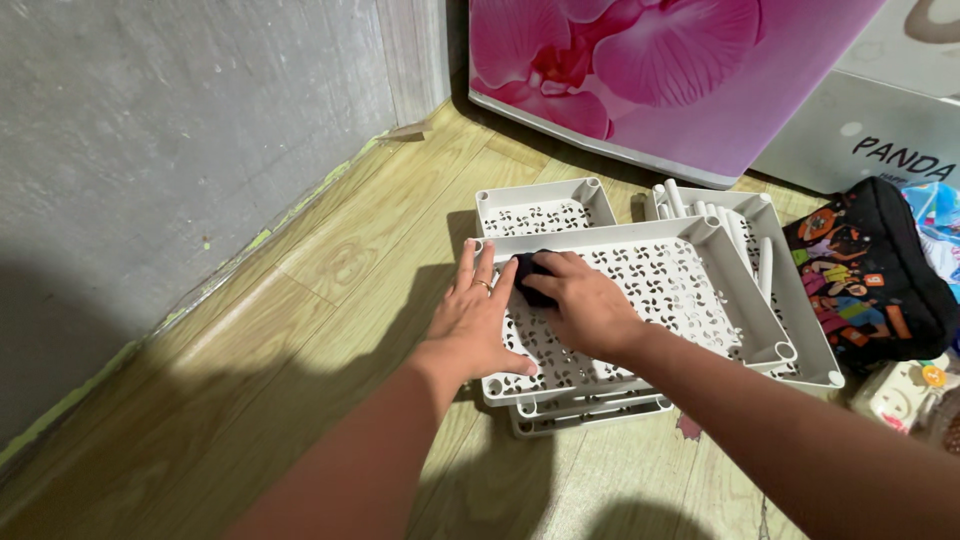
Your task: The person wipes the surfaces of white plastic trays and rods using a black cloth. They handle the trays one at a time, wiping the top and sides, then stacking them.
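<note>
**Clerk:** Item one, the hands?

**Keeper:** Left hand point(470, 320): laid flat, fingers apart and straight, on the near left corner of the top tray point(620, 238); nothing is gripped. A ring point(483, 286) is worn on one finger. Right hand point(585, 305): fingers curled together and closed over a dark cloth point(530, 275), which is pressed to the tray's pierced floor near its upper left corner.

**Clerk:** Item two, the tray's place?

**Keeper:** It is seated on top of a stack of like trays point(590, 408), white with pinwheel piercings, set on the wooden floor point(330, 300) near a grey wall point(150, 130).

**Clerk:** Step in hand?

**Keeper:** Judged to be wiping: the tray is braced by the left hand while the cloth is borne on it by the right. Most of the tray floor lies to the right of the cloth.

**Clerk:** What is called for next?

**Keeper:** Steady downward pressure at the braced corner, so that the stack is not shoved, and a reach outward from the right wrist, since both forearms are extended forward and nearly parallel.

**Clerk:** Remainder?

**Keeper:** A further tray point(540, 195) behind; another point(800, 320) to the right, loaded with white tubes point(680, 200); a black printed bag point(865, 270); a pink flower panel point(650, 70).
</note>
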